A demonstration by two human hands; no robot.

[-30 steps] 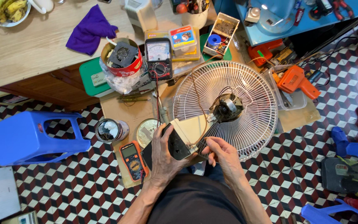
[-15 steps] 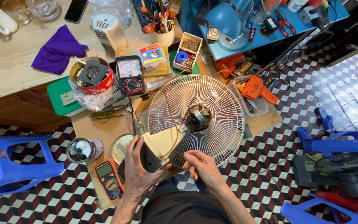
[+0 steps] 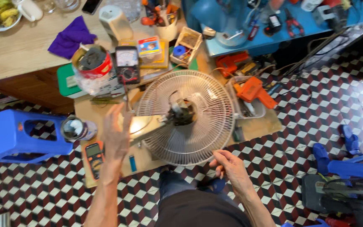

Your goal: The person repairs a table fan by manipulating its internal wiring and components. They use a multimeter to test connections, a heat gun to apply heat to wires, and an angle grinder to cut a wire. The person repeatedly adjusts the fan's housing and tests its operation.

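A round white wire fan guard (image 3: 185, 117) lies flat on a low wooden board (image 3: 261, 126), with the dark fan motor (image 3: 181, 112) at its centre and a cream housing (image 3: 145, 125) running off to the left. My left hand (image 3: 116, 132) is lifted and blurred beside that housing, fingers spread, holding nothing. My right hand (image 3: 230, 166) hovers at the guard's near right rim, fingers loosely curled and empty; whether it touches the wire I cannot tell.
An orange multimeter (image 3: 94, 154) and a shiny metal cap (image 3: 74, 128) lie left of the fan. A black analogue meter (image 3: 126, 65), a red-rimmed tub (image 3: 92, 67), an orange tool (image 3: 253, 90) and a parts box (image 3: 188, 44) crowd the far side. A blue stool (image 3: 17, 134) stands left.
Both hands have let go of the fan's dark base part. My left hand has risen to the left, my right hand has swung out to the guard's right rim.
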